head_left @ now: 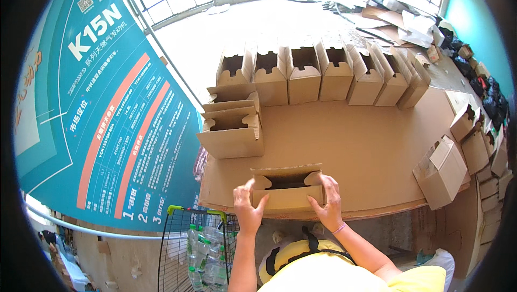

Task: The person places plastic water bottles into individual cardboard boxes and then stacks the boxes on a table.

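A brown cardboard box [291,199] with an open top stands at the near edge of the cardboard-covered table [334,141]. My left hand [249,207] grips its left end, thumb on the near side and fingers around the corner. At the opposite end, my right hand [328,206] grips the box in the same way. The box's inside looks dark, and its far wall rises above the near one. Just beyond my left hand sits another open box [231,141], with a similar one right behind it.
Several open boxes [304,82] line the table's far edge. A tilted box [441,173] lies at the right edge, beside more stacked cartons [476,149]. A wire cart [177,259] with plastic bottles [202,251] stands below left. A large teal banner [107,114] rises on the left.
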Available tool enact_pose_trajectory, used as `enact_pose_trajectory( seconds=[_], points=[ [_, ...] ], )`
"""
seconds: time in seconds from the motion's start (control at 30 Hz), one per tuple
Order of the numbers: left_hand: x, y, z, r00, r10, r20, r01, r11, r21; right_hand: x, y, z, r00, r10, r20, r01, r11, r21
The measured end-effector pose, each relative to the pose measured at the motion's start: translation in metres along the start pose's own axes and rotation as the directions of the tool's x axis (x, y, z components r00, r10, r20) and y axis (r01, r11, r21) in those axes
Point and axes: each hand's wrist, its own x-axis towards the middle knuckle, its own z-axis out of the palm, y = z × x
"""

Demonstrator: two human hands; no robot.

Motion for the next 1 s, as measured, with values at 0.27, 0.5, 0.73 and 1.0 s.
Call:
enact_pose_trajectory(
  seconds=[0.27,0.5,0.73,1.0],
  points=[
    [0.055,0.0,-0.019,0.728,0.48,0.489,-0.637,0.738,0.224,-0.02,0.015,0.012,0.98,0.174,0.093,-0.169,0.984,-0.053],
    [0.056,0.003,-0.024,0.537,0.323,0.779,-0.669,0.726,0.161,-0.03,0.013,0.009,0.95,0.285,0.125,-0.276,0.957,-0.085],
    [0.06,-0.003,-0.014,0.466,0.409,0.785,-0.744,0.662,0.097,-0.025,0.029,-0.013,0.778,0.363,0.513,-0.355,0.927,-0.118],
    [0.118,0.016,0.046,0.419,0.456,0.786,-0.816,0.569,0.105,-0.002,0.093,-0.006,0.905,0.318,0.283,-0.315,0.947,-0.058]
  ],
)
